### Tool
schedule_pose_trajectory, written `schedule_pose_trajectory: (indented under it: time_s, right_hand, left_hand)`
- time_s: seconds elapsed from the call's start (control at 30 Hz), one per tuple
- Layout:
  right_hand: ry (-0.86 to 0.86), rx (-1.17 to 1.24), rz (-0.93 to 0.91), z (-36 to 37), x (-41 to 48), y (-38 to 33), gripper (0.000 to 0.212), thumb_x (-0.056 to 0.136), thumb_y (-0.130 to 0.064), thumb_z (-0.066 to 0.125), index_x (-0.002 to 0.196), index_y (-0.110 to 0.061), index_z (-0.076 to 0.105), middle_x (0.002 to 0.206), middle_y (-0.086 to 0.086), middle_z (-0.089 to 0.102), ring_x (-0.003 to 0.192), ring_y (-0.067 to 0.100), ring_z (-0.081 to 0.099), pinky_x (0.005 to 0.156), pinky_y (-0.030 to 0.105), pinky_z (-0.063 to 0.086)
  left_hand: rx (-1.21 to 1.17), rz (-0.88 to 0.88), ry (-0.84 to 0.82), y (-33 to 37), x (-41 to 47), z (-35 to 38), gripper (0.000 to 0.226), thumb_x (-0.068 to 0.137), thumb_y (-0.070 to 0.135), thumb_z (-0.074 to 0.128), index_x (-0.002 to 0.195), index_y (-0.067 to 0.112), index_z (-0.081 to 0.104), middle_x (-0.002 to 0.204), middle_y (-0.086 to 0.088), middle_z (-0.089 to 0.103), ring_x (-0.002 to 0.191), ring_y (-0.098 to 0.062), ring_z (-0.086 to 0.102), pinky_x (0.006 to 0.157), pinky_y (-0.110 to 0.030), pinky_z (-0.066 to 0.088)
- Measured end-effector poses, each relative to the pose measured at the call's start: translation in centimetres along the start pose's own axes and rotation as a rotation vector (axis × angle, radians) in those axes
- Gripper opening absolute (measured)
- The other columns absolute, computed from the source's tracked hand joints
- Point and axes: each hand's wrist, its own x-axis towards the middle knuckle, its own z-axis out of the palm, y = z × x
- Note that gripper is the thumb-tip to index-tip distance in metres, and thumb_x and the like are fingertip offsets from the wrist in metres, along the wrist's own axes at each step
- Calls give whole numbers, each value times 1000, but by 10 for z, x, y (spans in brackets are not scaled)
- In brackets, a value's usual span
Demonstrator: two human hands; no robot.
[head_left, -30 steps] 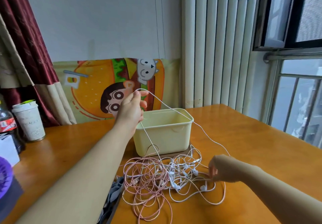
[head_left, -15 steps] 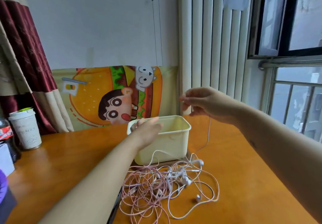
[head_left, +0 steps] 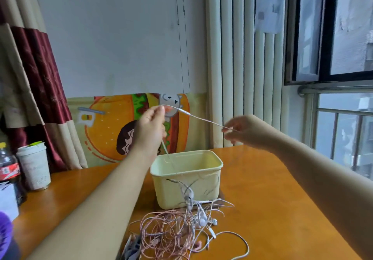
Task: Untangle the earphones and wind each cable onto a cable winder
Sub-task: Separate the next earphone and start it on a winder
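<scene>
Over the table [head_left: 282, 199], our left hand [head_left: 150, 130] and right hand [head_left: 244, 131], newly raised, pinch one cable [head_left: 201, 119], drawing it from the tangle [head_left: 171, 231].

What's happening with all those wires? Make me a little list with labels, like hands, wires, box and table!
left hand: raised, grips a white cable
right hand: raised, pinches the same cable farther along
white cable: stretched between both hands, with a strand hanging down from the left hand
tangle: pink and white earphones heaped on the table
box: pale yellow, open top, behind the tangle
far left: paper cup, soda bottle
</scene>
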Motion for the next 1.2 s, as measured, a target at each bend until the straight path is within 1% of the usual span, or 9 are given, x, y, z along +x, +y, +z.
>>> schedule_pose_trajectory:
  time_s: [0.13, 0.3, 0.43, 0.53, 0.67, 0.77, 0.97, 1.07, 1.2]
  right_hand:
    - [82, -44, 327, 22, 6, 67, 26, 97, -22, 49, 88, -7, 68, 70, 1, 64, 54, 13, 52, 51, 24, 43]
    - [135, 341, 749, 35, -13, 119, 51, 103, -37, 31, 89, 0, 64, 74, 11, 63, 58, 23, 55, 48, 24, 31]
    - [57, 348, 818, 38, -21, 118, 60, 103, -44, 23, 92, -1, 63, 83, 13, 64, 63, 22, 50, 50, 26, 26]
    - [42, 759, 834, 38, -14, 106, 60, 101, -50, 23, 93, -3, 60, 85, 15, 65, 67, 24, 56, 51, 28, 32]
    - [88, 1111, 605, 29, 0, 79, 63, 101, -52, 21, 104, -1, 58, 104, 19, 64, 101, 32, 60, 84, 40, 48]
    - [174, 1151, 373, 18, 11, 44, 61, 103, -45, 18, 104, 0, 59, 115, 21, 63, 109, 30, 58, 89, 40, 48]
    - [494, 741, -174, 3, 25, -4, 51, 105, -26, 25, 81, -17, 69, 103, -3, 66, 117, 17, 55, 104, 39, 44]
    - [495, 614, -267, 10, 24, -6, 50, 100, -40, 26, 82, -24, 70, 113, 0, 67, 122, 13, 53, 109, 39, 36]
    - [461, 465, -268, 21, 15, -13, 45, 98, -42, 29, 88, -22, 69, 117, -7, 62, 136, 13, 37, 104, 21, 28]
  left_hand:
    - [324, 87, -10, -12, 2, -24, 27, 102, 31, 46, 86, 34, 68, 49, 17, 42, 50, -10, 36, 53, -25, 33]
    - [650, 97, -90, -32, -3, -49, 18, 96, 11, 55, 96, 19, 71, 67, 12, 48, 72, -12, 52, 68, -20, 48]
    - [772, -37, -68, -48, -5, -61, 21, 101, 20, 47, 104, 16, 67, 81, 1, 61, 74, -19, 58, 66, -30, 49]
    - [812, -266, -131, -54, -5, -61, 46, 105, 38, 30, 98, 13, 68, 85, -2, 63, 79, -22, 58, 71, -33, 49]
    - [439, -582, -167, -49, -15, -48, 61, 106, 42, 19, 88, 6, 64, 94, -17, 67, 73, -23, 62, 64, -31, 48]
    - [263, -568, -207, -41, -16, -41, 59, 107, 40, 21, 88, 3, 63, 90, -19, 69, 79, -27, 68, 69, -33, 53]
    - [189, -72, -110, -21, -9, -17, 56, 107, 35, 23, 79, 10, 65, 71, -4, 62, 67, -17, 61, 68, -30, 53]
    - [193, 162, -47, -11, -7, -10, 52, 107, 32, 23, 81, 19, 66, 79, 3, 66, 79, -11, 64, 77, -26, 53]
    - [211, 354, -47, 7, -13, -2, 49, 107, 28, 22, 86, 27, 66, 90, 15, 67, 86, 7, 62, 80, -12, 48]
